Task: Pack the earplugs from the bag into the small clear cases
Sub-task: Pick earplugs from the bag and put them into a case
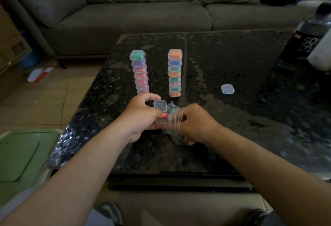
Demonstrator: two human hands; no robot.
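The left hand [141,116] grasps an open clear case [160,105], lid raised for filling; the right hand [197,123] grips the plastic bag [174,129] just beside it.

**Left forearm** [80,163]: bare, enters from the lower left and runs up toward the centre. Wrist nearly straight.

**Left hand** [141,114]: back of hand faces up. Fingers curl round a small clear case [160,112], with the index finger arched over the far side. The hand holds the case with its lid open.

**Right forearm** [259,163]: bare, enters from the lower right and angles up toward the centre. Wrist bent slightly inward.

**Right hand** [195,123]: back of hand faces up. Fingers are closed in a fist, gripping a clear bag [174,123]. The fingertips are blurred.

**Relation:** the hands are level and close together, knuckles facing; whether they touch cannot be told.
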